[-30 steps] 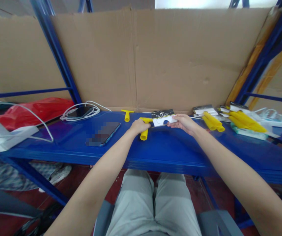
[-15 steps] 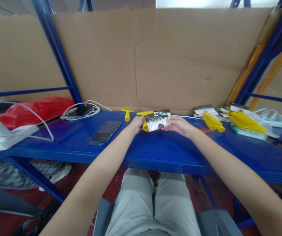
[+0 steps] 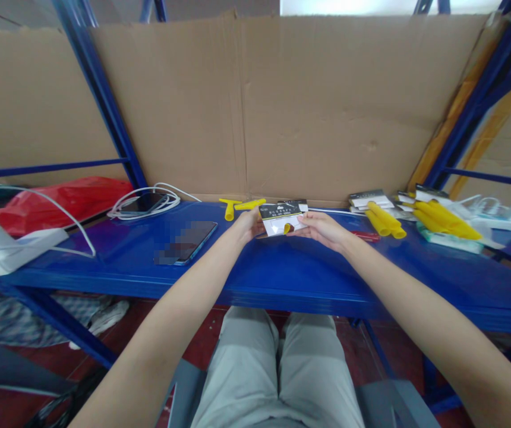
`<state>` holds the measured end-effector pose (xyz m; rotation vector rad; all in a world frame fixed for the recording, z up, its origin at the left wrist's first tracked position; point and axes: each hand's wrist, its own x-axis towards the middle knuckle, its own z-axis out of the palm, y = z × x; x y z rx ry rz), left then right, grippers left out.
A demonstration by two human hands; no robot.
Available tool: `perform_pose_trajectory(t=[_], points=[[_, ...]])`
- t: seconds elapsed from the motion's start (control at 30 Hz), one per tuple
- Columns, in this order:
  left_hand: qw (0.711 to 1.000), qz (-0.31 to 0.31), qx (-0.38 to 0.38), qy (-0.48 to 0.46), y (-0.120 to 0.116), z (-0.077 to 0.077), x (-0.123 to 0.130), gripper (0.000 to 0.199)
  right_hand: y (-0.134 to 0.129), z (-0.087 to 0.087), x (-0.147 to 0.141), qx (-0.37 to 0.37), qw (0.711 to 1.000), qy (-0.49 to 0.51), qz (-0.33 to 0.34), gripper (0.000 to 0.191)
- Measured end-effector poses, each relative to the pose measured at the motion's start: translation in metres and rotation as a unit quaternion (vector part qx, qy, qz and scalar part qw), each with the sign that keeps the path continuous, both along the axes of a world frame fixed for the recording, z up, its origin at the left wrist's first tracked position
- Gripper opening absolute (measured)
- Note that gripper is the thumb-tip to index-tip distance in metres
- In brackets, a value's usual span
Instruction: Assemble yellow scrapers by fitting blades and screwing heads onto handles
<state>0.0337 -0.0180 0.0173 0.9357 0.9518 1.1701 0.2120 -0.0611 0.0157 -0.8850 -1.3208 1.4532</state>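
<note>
Above the blue desk (image 3: 282,279), our left fingers (image 3: 258,225) and right fingers (image 3: 305,221) grip the printed card (image 3: 277,221) by opposite edges, probably to steady it while leaving its hole uncovered; yellow plastic (image 3: 287,228) shows there.
</note>
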Motion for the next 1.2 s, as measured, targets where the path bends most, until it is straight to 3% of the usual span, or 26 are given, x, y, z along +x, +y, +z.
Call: perform_pose_trajectory(t=[0.3,0.47,0.63,0.77,1.0,1.2], points=[[0.998,0.01,0.029,0.048,-0.007,0.003,0.005,0.017,-0.006,0.006,-0.006,0.0,0.997,0.004,-0.079,0.02],[0.998,-0.039,0.041,0.019,-0.014,0.008,0.008,0.015,-0.005,0.004,-0.006,0.004,0.996,-0.004,-0.088,0.02],[0.997,0.018,0.014,0.078,-0.016,0.006,0.005,0.013,-0.004,0.002,-0.006,0.017,0.995,-0.004,-0.102,0.021],[0.995,0.006,0.018,0.098,-0.019,0.006,0.006,0.009,0.0,0.0,-0.005,0.017,0.992,-0.005,-0.121,0.018],[0.997,0.008,0.009,0.083,-0.014,0.004,0.005,0.011,0.006,-0.003,-0.005,0.022,0.987,-0.005,-0.159,0.02],[1.0,-0.003,0.009,0.023,-0.008,0.003,0.003,0.017,0.004,0.0,-0.006,0.008,0.988,0.002,-0.153,0.023]])
